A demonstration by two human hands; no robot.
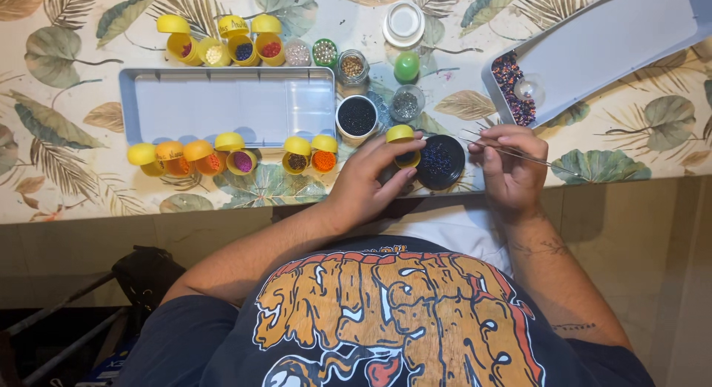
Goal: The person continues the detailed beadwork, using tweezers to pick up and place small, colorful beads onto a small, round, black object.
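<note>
Home craft table — bead pots (222, 158), trays (230, 105), leaf-print tablecloth (67, 135).

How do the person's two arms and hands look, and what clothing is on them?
Both hands, the left hand and the right hand, are bare: no gloves, and I see no rings. The forearms are uncovered. The right forearm carries small dark tattoo markings. A short dark blue sleeve of a printed T-shirt covers the left upper arm.
</note>
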